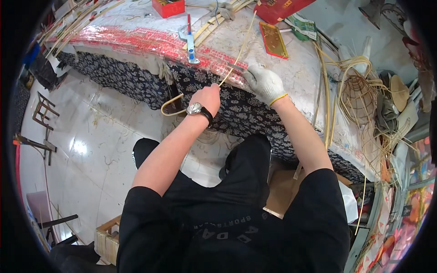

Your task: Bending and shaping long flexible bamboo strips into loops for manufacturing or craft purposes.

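Observation:
My left hand (pixel 207 98), bare and with a wristwatch, is closed around a thin pale bamboo strip (pixel 242 50) at the table's front edge. One end of the strip runs up over the table; a curved, hook-shaped end (pixel 165 109) shows left of the hand. My right hand (pixel 265 83) wears a white knit glove and is closed on a knife with a narrow dark blade (pixel 236 67). Its blade lies against or very close to the strip; contact cannot be told. The knife's handle is hidden in the glove.
Red-patterned tape covers the edge of the table (pixel 291 73). On it lie a blue clamp-like tool (pixel 191 51), a red box (pixel 168 8), a red-and-gold tray (pixel 273 41) and bamboo strips (pixel 207 29). A woven bamboo frame (pixel 358 98) stands right. A wooden stool (pixel 44 111) is left.

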A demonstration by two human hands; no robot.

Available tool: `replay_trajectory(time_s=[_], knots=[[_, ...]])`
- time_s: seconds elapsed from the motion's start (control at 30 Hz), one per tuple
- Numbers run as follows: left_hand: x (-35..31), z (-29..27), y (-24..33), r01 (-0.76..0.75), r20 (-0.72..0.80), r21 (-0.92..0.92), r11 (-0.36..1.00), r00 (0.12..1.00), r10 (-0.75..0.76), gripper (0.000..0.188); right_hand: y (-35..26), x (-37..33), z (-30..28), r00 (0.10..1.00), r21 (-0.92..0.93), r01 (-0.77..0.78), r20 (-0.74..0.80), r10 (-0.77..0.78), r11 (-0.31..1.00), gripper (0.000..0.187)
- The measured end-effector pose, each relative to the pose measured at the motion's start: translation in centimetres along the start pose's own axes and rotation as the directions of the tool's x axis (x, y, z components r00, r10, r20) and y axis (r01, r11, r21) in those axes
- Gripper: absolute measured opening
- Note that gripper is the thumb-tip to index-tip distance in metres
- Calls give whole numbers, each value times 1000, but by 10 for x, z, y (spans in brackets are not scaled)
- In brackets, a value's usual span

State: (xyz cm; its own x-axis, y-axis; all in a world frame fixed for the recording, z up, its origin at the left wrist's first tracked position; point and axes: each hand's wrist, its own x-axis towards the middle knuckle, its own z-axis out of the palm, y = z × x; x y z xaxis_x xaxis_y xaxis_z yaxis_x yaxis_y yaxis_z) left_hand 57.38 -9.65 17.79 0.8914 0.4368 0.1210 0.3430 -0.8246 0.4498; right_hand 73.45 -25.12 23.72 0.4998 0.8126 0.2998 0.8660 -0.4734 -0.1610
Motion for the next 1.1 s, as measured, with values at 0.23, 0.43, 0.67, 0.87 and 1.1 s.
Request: replay_trajectory(time_s=[0.23,0.43,0.67,0.87,1.1], knots=[[-12,-5,4,33,-12,8,999,999,-33,17,0,5,3,997,-50,78,7,-77,996,30],[-20,-6,1,26,-32,17,1000,999,-25,13,-6,6,4,999,-112,33,44,-28,993,30],[-46,-13,-4,38,-31,54,998,999,-36,13,-4,6,8,999,-123,38,24,-35,992,29],[-78,-23,-9,53,-7,67,996,999,-52,13,-4,6,7,999,-119,45,6,-45,992,28],[-102,-18,-17,51,10,92,995,999,-52,16,-3,2,7,992,-136,110,-45,-117,985,28]])
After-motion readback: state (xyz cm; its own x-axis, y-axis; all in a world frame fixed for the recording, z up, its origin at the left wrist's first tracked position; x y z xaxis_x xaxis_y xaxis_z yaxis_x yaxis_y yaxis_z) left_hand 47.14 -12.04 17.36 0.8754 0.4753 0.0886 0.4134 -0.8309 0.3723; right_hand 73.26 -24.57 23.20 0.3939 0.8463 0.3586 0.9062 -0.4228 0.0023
